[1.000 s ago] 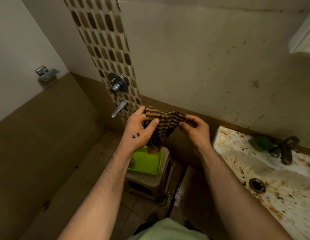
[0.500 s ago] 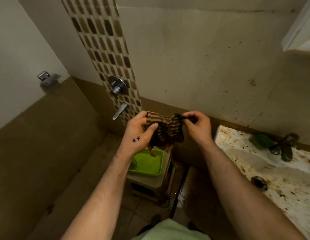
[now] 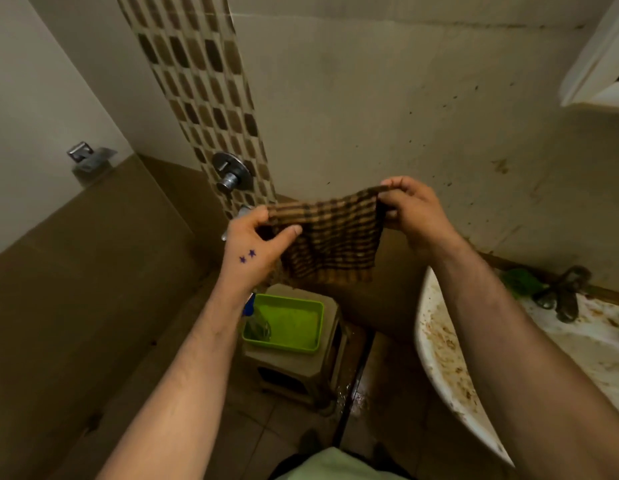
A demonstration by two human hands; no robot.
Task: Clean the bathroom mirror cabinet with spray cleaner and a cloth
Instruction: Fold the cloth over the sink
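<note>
Two hands hold one cloth (image 3: 330, 242) spread out in the middle of the view, above a stool. The left hand (image 3: 254, 245) pinches the cloth's upper left corner between thumb and fingers; two small blue stars are marked on its back. The right hand (image 3: 413, 211) grips the upper right corner, fingers closed over the edge. The cloth is brown with dark checks and hangs flat between the two hands, its lower hem loose.

Below it stands one low brown stool (image 3: 301, 355) on the floor, and on the stool's top lies one green tray (image 3: 294, 322). One spray bottle (image 3: 254, 320) with a blue top sits at the left end of the tray, partly hidden behind the left wrist.

On the far wall runs one vertical strip of mosaic tiles (image 3: 204, 77), with one round chrome valve (image 3: 231, 173) on it. One lever handle just below the valve is mostly hidden behind the left hand. On the left wall sits one small metal fitting (image 3: 84, 155).

To the right is one white, heavily stained sink (image 3: 446, 351), with one tap (image 3: 564, 292) at its far side and one green object (image 3: 519, 282) just beside the tap. At the top right corner, the lower edge of one white mirror cabinet (image 3: 599, 71) shows, well apart from the cloth.
</note>
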